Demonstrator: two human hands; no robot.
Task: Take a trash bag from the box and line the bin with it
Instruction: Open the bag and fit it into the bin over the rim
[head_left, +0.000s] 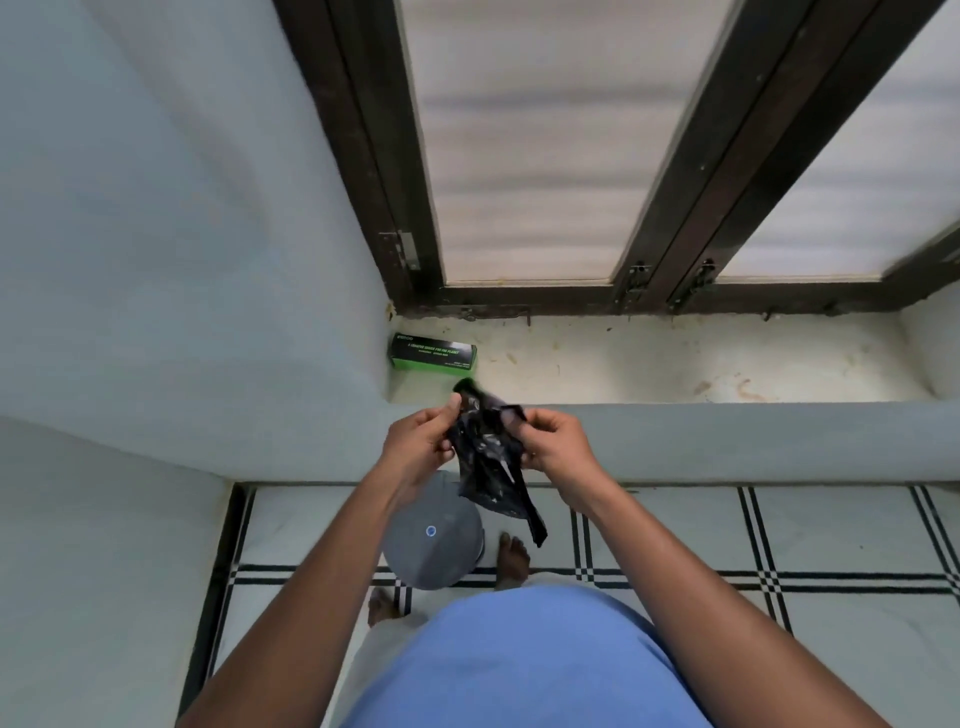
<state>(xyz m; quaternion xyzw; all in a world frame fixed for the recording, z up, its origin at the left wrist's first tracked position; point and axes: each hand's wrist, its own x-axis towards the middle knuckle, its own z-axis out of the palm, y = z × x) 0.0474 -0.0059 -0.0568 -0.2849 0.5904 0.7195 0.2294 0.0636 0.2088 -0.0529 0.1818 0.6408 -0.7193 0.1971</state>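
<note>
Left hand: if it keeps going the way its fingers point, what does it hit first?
The left hand already pinches the black trash bag. Pushing on rightward, it would likely meet the right hand just across it, though depth is unclear.

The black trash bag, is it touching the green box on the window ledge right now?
Apart. In the head view, the black trash bag is held up between the left hand and right hand, and pale ledge shows between its top end and the green box.

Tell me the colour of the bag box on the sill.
Green with a black top, in the head view: box.
</note>
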